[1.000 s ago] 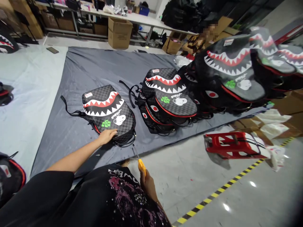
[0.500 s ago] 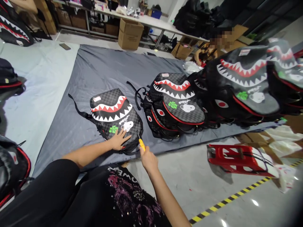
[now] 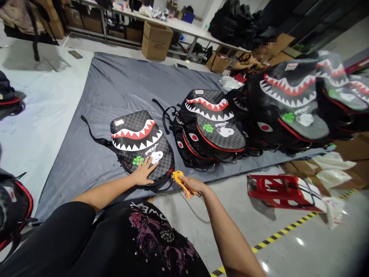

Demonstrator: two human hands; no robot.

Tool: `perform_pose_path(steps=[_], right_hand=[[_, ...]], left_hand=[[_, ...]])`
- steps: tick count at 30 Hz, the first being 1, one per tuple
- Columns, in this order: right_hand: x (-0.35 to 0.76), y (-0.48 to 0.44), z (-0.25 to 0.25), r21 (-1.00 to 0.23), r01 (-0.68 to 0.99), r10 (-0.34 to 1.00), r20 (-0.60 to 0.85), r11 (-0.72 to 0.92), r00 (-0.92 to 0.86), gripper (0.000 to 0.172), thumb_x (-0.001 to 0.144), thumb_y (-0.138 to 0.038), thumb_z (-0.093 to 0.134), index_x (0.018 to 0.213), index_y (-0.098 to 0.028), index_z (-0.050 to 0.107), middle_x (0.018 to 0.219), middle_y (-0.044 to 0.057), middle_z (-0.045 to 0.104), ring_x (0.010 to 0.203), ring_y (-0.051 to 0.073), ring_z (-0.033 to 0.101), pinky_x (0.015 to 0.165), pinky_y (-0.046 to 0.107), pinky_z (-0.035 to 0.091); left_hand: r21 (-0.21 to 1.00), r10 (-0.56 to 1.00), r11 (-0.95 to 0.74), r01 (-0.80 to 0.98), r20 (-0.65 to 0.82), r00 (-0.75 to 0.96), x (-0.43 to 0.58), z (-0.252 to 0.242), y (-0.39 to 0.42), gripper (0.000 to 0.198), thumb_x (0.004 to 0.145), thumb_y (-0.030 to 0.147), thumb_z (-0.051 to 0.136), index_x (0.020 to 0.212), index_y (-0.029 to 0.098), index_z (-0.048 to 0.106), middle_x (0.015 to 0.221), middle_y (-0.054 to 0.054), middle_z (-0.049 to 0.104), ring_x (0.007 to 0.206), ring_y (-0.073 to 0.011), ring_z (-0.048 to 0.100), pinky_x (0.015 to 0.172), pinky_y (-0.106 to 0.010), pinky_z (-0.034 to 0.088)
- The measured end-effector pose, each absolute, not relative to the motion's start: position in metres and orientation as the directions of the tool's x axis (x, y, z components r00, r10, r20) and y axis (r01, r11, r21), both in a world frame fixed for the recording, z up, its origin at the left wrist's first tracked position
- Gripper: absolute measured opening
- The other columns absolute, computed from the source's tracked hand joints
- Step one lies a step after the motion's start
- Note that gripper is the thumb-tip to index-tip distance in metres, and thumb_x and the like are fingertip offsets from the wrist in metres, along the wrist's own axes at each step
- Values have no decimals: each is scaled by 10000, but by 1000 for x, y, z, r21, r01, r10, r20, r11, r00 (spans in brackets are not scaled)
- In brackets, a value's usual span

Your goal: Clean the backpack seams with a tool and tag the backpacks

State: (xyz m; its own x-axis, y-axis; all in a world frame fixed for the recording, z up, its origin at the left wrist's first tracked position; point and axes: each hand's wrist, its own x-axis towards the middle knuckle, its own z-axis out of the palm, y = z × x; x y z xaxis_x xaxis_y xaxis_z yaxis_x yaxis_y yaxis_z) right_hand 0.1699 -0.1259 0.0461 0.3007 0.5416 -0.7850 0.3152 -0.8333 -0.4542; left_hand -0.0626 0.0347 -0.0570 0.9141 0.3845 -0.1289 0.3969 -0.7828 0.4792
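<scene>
Listing one backpack (image 3: 141, 136) in hand, laid front up on the grey sheet (image 3: 129, 82), near its near edge and inside its left edge; the left hand (image 3: 143, 172) rests on its lower front, palm down, fingers spread, pinning nothing between them. The right hand (image 3: 192, 185) is closed around one yellow tool (image 3: 179, 179), whose working end sits at the bag's lower right rim; contact cannot be told. Progress, by judgement: work on this piece seems under way, not finished; the print and label are already on. Whether the others are done or waiting cannot be told. Counts: one single bag under the hands; just beside it, towards the sheet's right end, one stack (image 3: 215, 127) of at least two; farther along, heaped bags (image 3: 292, 100), showing at least three printed fronts, blurred, full number hidden. Off the near edge, one red cart (image 3: 273, 191); beyond the far edge, one tall cardboard box (image 3: 157, 40); off the far left corner, one flat phone-like item (image 3: 75, 54).
</scene>
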Motion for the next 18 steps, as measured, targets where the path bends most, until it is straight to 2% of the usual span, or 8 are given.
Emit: perform_pose_path(steps=[3, 5, 8, 10, 12, 13, 15, 18], right_hand=[[171, -166, 36, -557, 118, 568, -815, -822, 110, 714, 818, -836, 219, 838, -213, 566, 436, -59, 433, 377, 148, 487, 479, 308, 472], [163, -187, 22, -650, -259, 667, -745, -715, 28, 721, 718, -906, 366, 844, -221, 550, 395, -105, 351, 297, 103, 341, 404, 264, 388], [138, -193, 1, -612, -535, 739, -673, -583, -36, 693, 669, -866, 547, 882, -207, 571, 410, -94, 415, 323, 106, 403, 433, 258, 410], [122, -185, -3, -620, -584, 771, -637, -524, -16, 688, 684, -846, 562, 902, -194, 585, 446, -67, 477, 374, 128, 483, 474, 279, 452], [114, -177, 0, -672, -612, 803, -588, -416, 100, 673, 709, -838, 544, 896, -193, 584, 445, -76, 455, 366, 114, 455, 474, 273, 447], [111, -176, 4, -712, -614, 810, -554, -340, 193, 657, 722, -835, 530, 879, -199, 577, 429, -95, 406, 342, 93, 397, 455, 255, 423], [108, -178, 10, -792, -561, 795, -493, -241, 353, 638, 751, -839, 472, 844, -214, 551, 414, -124, 302, 317, 66, 272, 423, 230, 371], [98, -184, 17, -864, -322, 768, -496, -387, 406, 668, 826, -832, 214, 829, -233, 509, 411, -112, 257, 321, 94, 235, 402, 249, 349]], left_hand=[[597, 405, -705, 383, -104, 908, -68, -47, 25, 1023, 818, 605, 609, 1576, 205, 52, 1637, -188, -36, 1511, -370, -42, 1194, -608, 43], [667, 434, -648, 367, -73, 898, -65, -34, 15, 1097, 791, 669, 602, 1576, 176, 16, 1633, -194, -51, 1516, -352, -16, 1208, -577, 59], [714, 509, -589, 380, -37, 860, -57, -4, 11, 1084, 769, 595, 668, 1574, 155, 92, 1630, -188, 110, 1507, -330, 158, 1210, -510, 184], [731, 622, -516, 446, -39, 782, -53, 24, 25, 780, 858, 485, 593, 1524, 187, 318, 1513, -153, 439, 1374, -294, 448, 1112, -427, 376], [739, 764, -419, 528, -27, 645, -52, 56, 54, 470, 938, 453, 453, 1316, 212, 593, 1186, -109, 704, 1062, -263, 662, 898, -356, 497], [737, 825, -386, 555, 6, 566, -51, 71, 71, 456, 951, 483, 410, 1155, 180, 682, 1038, -111, 741, 921, -262, 685, 802, -340, 502], [746, 882, -359, 561, 75, 465, -52, 95, 102, 474, 933, 520, 432, 927, 140, 715, 886, -102, 743, 764, -239, 665, 674, -299, 465], [732, 872, -412, 543, 144, 468, -53, 109, 122, 434, 905, 500, 494, 756, 138, 682, 722, -68, 709, 659, -206, 626, 582, -263, 394]])
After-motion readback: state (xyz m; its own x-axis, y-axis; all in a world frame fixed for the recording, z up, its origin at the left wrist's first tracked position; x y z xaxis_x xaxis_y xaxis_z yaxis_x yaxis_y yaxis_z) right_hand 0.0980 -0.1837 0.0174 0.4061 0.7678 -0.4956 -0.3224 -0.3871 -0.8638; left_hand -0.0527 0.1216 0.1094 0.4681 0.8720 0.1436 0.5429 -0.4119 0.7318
